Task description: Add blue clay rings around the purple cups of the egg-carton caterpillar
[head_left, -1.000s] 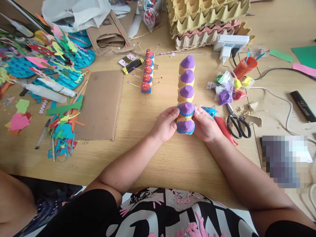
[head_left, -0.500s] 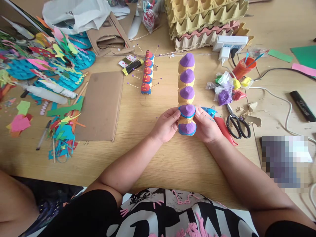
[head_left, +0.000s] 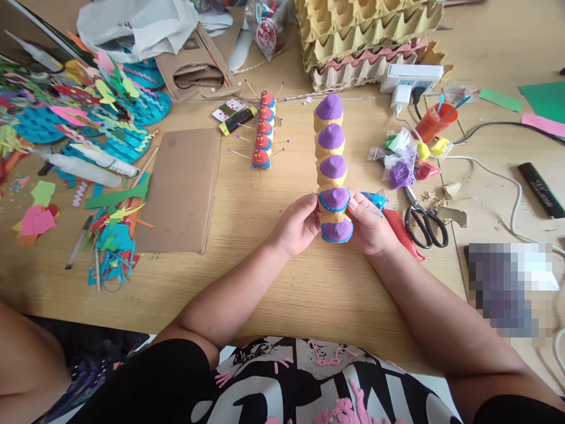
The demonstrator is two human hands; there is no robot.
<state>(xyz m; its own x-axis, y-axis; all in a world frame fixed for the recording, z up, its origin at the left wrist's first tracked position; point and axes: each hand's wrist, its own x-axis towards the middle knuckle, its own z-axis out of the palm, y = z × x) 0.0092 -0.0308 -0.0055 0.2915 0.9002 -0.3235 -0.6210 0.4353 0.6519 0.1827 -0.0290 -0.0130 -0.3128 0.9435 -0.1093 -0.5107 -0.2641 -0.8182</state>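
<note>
Between my hands is an egg-carton strip (head_left: 332, 169), its row of bumps capped in purple clay over a yellow-tan base. Blue clay edges the two bumps nearest me. My left hand (head_left: 295, 225) grips its left side near the lower end, fingers curled behind it. On the opposite side my right hand (head_left: 371, 222) pinches the strip by the second bump from the bottom, with a thin blue strand at its fingers. Beyond my left hand stands a smaller red and blue caterpillar figure (head_left: 263, 132) with smiling faces and pins stuck in its sides.
Left lie a cardboard sheet (head_left: 179, 188), colored paper scraps (head_left: 115, 235) and glue bottles (head_left: 83, 168). Right are scissors (head_left: 426, 221), bagged clay (head_left: 401, 174), an orange cup (head_left: 435, 122) and a black marker (head_left: 542, 189). Egg trays (head_left: 371, 35) are stacked at the back beside a power strip (head_left: 412, 75).
The strip's far end has swung slightly left, while its near end shifted a touch right, so it tilts now. My left thumb has slid a little off the purple bump.
</note>
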